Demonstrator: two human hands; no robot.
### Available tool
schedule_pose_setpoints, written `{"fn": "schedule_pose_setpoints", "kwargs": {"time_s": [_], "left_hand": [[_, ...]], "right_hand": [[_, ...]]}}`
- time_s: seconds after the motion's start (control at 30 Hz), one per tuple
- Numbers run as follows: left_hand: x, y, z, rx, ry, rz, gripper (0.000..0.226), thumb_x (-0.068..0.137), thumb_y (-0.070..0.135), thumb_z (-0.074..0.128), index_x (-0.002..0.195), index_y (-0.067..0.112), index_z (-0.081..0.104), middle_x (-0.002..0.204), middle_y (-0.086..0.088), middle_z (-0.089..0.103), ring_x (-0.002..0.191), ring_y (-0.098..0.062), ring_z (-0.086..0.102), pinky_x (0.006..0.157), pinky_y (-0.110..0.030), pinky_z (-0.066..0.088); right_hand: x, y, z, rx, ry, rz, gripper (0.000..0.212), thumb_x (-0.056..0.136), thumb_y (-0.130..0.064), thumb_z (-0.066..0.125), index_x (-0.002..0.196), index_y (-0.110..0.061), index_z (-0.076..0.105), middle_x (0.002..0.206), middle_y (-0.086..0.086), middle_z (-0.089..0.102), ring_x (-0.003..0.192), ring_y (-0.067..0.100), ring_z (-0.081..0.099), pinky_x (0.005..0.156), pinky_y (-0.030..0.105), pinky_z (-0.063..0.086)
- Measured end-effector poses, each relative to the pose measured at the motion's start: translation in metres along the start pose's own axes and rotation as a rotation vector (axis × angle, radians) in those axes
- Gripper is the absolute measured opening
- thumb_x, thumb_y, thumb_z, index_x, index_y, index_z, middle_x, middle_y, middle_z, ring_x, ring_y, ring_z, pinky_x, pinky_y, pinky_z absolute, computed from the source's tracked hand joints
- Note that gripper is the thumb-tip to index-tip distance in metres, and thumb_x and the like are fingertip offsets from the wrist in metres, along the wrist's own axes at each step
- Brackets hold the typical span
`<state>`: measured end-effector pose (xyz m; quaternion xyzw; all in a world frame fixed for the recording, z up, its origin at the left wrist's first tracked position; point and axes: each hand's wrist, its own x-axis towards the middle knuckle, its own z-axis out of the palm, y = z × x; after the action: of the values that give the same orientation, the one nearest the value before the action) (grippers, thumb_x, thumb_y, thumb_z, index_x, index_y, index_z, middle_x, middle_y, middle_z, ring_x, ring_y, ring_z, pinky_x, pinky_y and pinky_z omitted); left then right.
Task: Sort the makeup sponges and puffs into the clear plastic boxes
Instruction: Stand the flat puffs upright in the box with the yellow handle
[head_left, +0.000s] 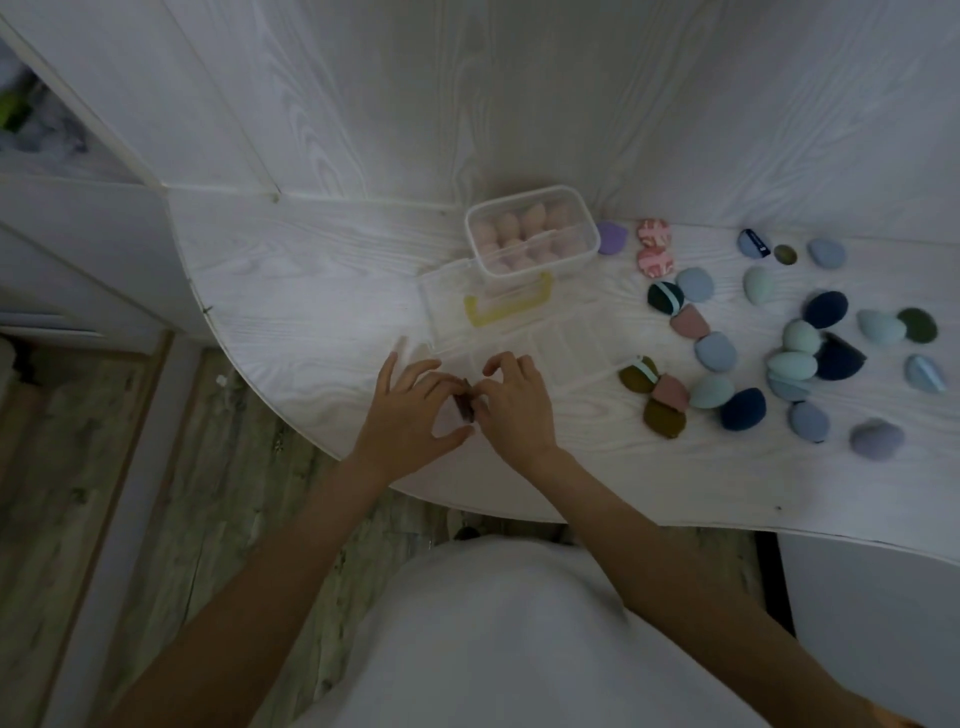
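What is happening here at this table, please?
A person is sorting makeup sponges into clear boxes. Both hands, left hand and right hand, pinch a small dark puff beside a flat compartment box. A lidded box behind already holds pink sponges. Many blue, green and brown sponges lie loose on the right.
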<state>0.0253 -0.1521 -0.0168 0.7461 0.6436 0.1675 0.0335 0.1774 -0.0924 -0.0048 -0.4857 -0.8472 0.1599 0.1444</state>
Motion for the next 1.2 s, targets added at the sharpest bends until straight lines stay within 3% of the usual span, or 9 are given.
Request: {"fn": "schedule_pose_setpoints", "kwargs": {"time_s": [0.17,0.27,0.43,0.57,0.67,0.8,0.93,1.1,1.2], "left_hand": [[-0.001,0.004,-0.001,-0.006,0.000,-0.004,0.037,0.081,0.047,0.052,0.103,0.022,0.066,0.103,0.008,0.068,0.119,-0.018,0.053,0.112,-0.050,0.015],[0.005,0.013,-0.008,-0.076,0.028,-0.003,0.032,0.083,0.036,0.049,0.104,0.017,0.066,0.110,0.002,0.066,0.115,-0.020,0.052,0.106,-0.050,0.031],[0.051,0.059,-0.022,-0.246,0.145,0.097,0.022,0.086,0.021,0.055,0.103,0.012,0.065,0.108,-0.002,0.064,0.107,-0.019,0.052,0.092,-0.029,0.043],[0.104,0.118,-0.005,-0.309,0.121,0.218,0.021,0.086,0.019,0.057,0.105,0.015,0.065,0.099,0.000,0.065,0.098,-0.016,0.055,0.086,-0.025,0.040],[0.139,0.156,0.029,-0.209,-0.049,0.263,0.024,0.078,0.015,0.064,0.102,0.014,0.066,0.098,-0.003,0.066,0.097,-0.023,0.058,0.095,-0.031,0.037],[0.174,0.182,0.071,0.040,-0.272,0.302,0.034,0.064,0.010,0.077,0.097,0.011,0.070,0.093,-0.008,0.069,0.101,-0.027,0.062,0.104,-0.054,0.033],[0.190,0.200,0.087,0.370,-0.572,0.173,0.032,0.092,0.024,0.046,0.121,0.012,0.054,0.121,-0.008,0.058,0.125,-0.025,0.040,0.116,-0.047,-0.001],[0.195,0.202,0.095,0.392,-0.568,0.128,0.030,0.088,0.030,0.055,0.112,0.012,0.058,0.118,-0.009,0.057,0.117,-0.028,0.046,0.115,-0.046,0.012],[0.194,0.193,0.091,0.308,-0.337,0.193,0.019,0.063,0.022,0.078,0.076,0.015,0.066,0.078,-0.007,0.064,0.081,-0.027,0.060,0.097,-0.045,0.042]], "right_hand": [[-0.001,0.007,-0.002,0.080,-0.041,-0.036,0.009,0.076,-0.008,0.069,0.083,-0.010,0.073,0.096,0.011,0.061,0.082,0.030,0.054,0.068,0.037,0.050],[-0.010,0.017,-0.022,0.159,-0.015,-0.077,0.015,0.081,-0.010,0.066,0.095,-0.011,0.070,0.097,0.009,0.061,0.085,0.025,0.054,0.073,0.026,0.042],[-0.036,0.075,-0.073,0.128,0.113,0.026,0.017,0.084,-0.009,0.061,0.100,-0.012,0.068,0.094,0.005,0.065,0.087,0.020,0.057,0.079,0.021,0.037],[-0.062,0.147,-0.094,0.010,0.205,0.218,0.015,0.078,-0.003,0.066,0.092,-0.010,0.068,0.085,0.007,0.067,0.077,0.026,0.057,0.073,0.034,0.044],[-0.071,0.186,-0.100,-0.176,0.126,0.139,0.016,0.070,-0.007,0.077,0.083,-0.011,0.068,0.075,0.007,0.065,0.066,0.029,0.055,0.063,0.035,0.045],[-0.070,0.203,-0.094,-0.317,-0.115,-0.072,0.032,0.054,-0.033,0.085,0.079,-0.020,0.070,0.092,0.000,0.066,0.072,0.022,0.053,0.064,0.031,0.040],[-0.059,0.219,-0.093,-0.365,-0.197,-0.071,0.051,0.048,-0.045,0.084,0.088,-0.017,0.068,0.103,0.001,0.063,0.085,0.019,0.038,0.071,0.031,0.025],[-0.054,0.224,-0.091,-0.370,-0.132,-0.117,0.027,0.062,-0.031,0.076,0.080,-0.013,0.067,0.097,0.004,0.066,0.084,0.021,0.047,0.071,0.031,0.027],[-0.056,0.227,-0.093,-0.346,-0.004,-0.121,0.018,0.068,-0.018,0.070,0.084,-0.012,0.065,0.092,0.005,0.066,0.078,0.022,0.051,0.069,0.031,0.028]]}}
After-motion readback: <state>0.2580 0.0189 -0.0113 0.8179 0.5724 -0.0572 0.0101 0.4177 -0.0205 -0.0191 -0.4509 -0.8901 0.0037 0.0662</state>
